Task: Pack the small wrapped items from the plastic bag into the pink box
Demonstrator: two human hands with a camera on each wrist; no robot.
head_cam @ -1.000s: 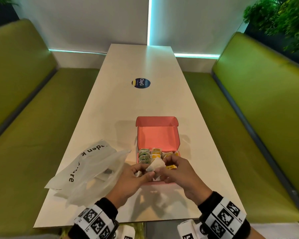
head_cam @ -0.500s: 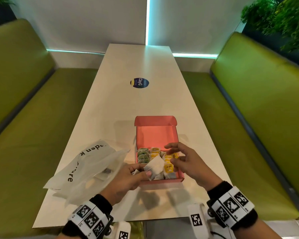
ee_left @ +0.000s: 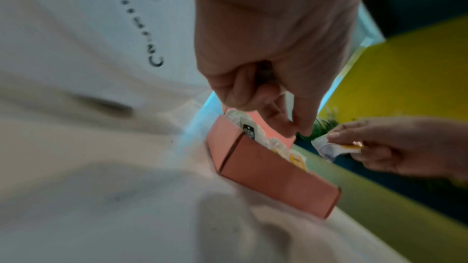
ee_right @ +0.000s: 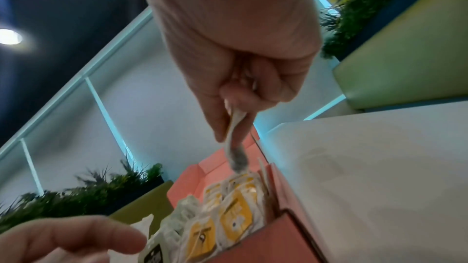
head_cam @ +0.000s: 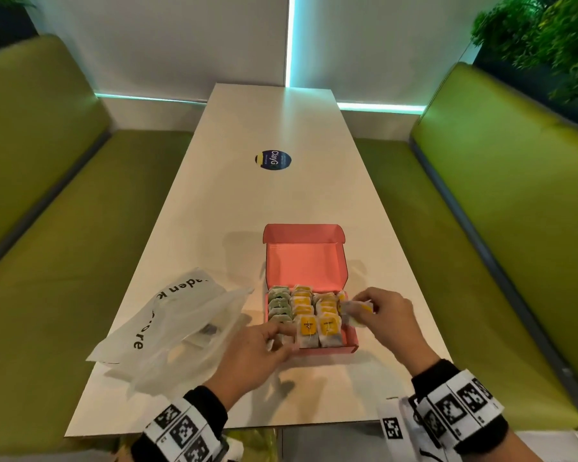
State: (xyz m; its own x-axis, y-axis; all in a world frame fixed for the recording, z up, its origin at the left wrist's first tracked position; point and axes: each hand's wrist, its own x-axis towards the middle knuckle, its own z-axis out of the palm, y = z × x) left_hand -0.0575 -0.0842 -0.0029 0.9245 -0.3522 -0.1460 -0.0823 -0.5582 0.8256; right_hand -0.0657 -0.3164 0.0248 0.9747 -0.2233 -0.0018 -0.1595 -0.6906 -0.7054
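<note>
The open pink box (head_cam: pixel 314 351) sits on the white table (head_cam: pixel 281 201), its lid standing up at the back. Rows of small wrapped packets (head_cam: pixel 314 315) fill it: green-labelled on the left, yellow-labelled in the middle and on the right. My right hand (head_cam: pixel 364 305) pinches a yellow-labelled packet (head_cam: pixel 359 311) over the box's right edge; its grip (ee_right: pixel 235 127) shows the packet (ee_right: pixel 236 147) hanging down. My left hand (head_cam: pixel 282 335) pinches a white packet at the box's near left corner, fingertips together (ee_left: pixel 295 129). The plastic bag (head_cam: pixel 167 328) lies to the left.
Green benches (head_cam: pixel 64 261) run along both sides of the long table. A round dark sticker (head_cam: pixel 273 160) marks the table's middle. Plants (head_cam: pixel 548 38) stand at the back right. The table's near edge (head_cam: pixel 281 425) is just below my wrists.
Both hands held one white packet over the box a second ago. My right hand has since moved to the box's right edge with a yellow packet; my left hand lowered to the near left corner.
</note>
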